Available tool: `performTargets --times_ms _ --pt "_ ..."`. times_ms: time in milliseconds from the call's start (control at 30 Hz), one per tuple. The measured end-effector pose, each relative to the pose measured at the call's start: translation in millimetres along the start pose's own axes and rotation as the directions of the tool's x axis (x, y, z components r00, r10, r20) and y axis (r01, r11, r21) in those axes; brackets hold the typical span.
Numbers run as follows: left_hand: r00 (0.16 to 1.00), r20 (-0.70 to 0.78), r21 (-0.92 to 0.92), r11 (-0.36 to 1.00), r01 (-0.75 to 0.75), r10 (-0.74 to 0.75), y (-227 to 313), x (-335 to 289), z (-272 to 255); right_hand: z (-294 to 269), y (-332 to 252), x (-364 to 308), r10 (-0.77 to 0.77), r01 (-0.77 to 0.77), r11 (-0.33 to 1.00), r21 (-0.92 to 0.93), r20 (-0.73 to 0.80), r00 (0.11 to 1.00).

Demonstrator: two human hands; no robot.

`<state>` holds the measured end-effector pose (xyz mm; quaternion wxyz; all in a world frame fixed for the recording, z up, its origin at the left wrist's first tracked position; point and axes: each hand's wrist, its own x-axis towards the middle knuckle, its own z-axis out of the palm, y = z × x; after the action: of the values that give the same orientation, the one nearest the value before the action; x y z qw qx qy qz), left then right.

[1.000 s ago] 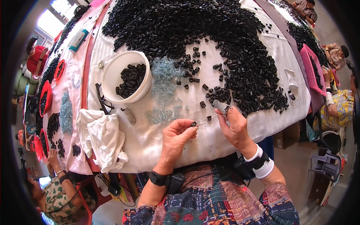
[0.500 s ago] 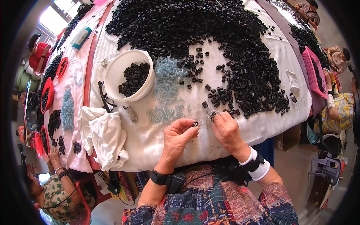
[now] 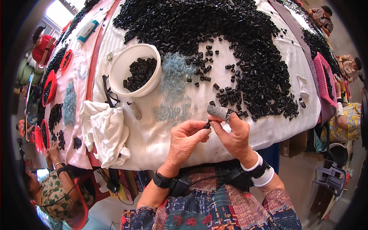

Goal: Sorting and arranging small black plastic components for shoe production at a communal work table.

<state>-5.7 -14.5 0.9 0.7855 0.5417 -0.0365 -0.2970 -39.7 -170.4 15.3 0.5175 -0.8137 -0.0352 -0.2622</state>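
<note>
- Worktop (image 3: 151, 147), near edge: left hand (image 3: 184, 140) pinches a small black part (image 3: 207, 125)
- Right hand (image 3: 235, 140) just beside, grey sleeve (image 3: 218, 112) at its fingers; cannot tell its grip
- Part seems light, stiff; best held by its sides

Daylight comes in at a window (image 3: 59, 11), high at the left of a workroom with cloth-covered desks and a smooth grey floor (image 3: 297, 180).

A pale, faintly striped cloth covers the central desk (image 3: 147, 147), its edges bent by the fisheye lens; a red strip (image 3: 90, 73) runs down its left side, beside a second desk (image 3: 82, 119) dressed in pink. At right, a purple-grey plastic chair (image 3: 331, 174) stands well apart from the central desk, while a cardboard box (image 3: 293, 147) sits near that desk's front right corner. A red chair (image 3: 81, 212) shows at lower left, green bundles (image 3: 30, 71) lie farther up, and glare whitens a patch at upper right.
</note>
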Motion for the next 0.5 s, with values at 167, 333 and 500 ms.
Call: performTargets --times_ms 167,333,500 --pt "1.0 -0.026 0.0 1.0 -0.002 0.002 -1.9 -1.8 -0.8 2.5 2.3 -2.5 -0.075 0.076 0.994 -0.072 0.009 0.997" --pt "0.999 -0.048 0.035 0.999 0.023 -0.021 -2.4 -0.7 0.7 4.8 4.1 -4.1 -0.109 0.107 0.987 -0.118 -0.011 0.994" --pt "0.998 -0.06 0.041 0.999 0.031 -0.029 -3.4 0.1 1.4 5.3 6.4 -8.6 -0.085 0.083 0.989 -0.119 -0.012 0.996"
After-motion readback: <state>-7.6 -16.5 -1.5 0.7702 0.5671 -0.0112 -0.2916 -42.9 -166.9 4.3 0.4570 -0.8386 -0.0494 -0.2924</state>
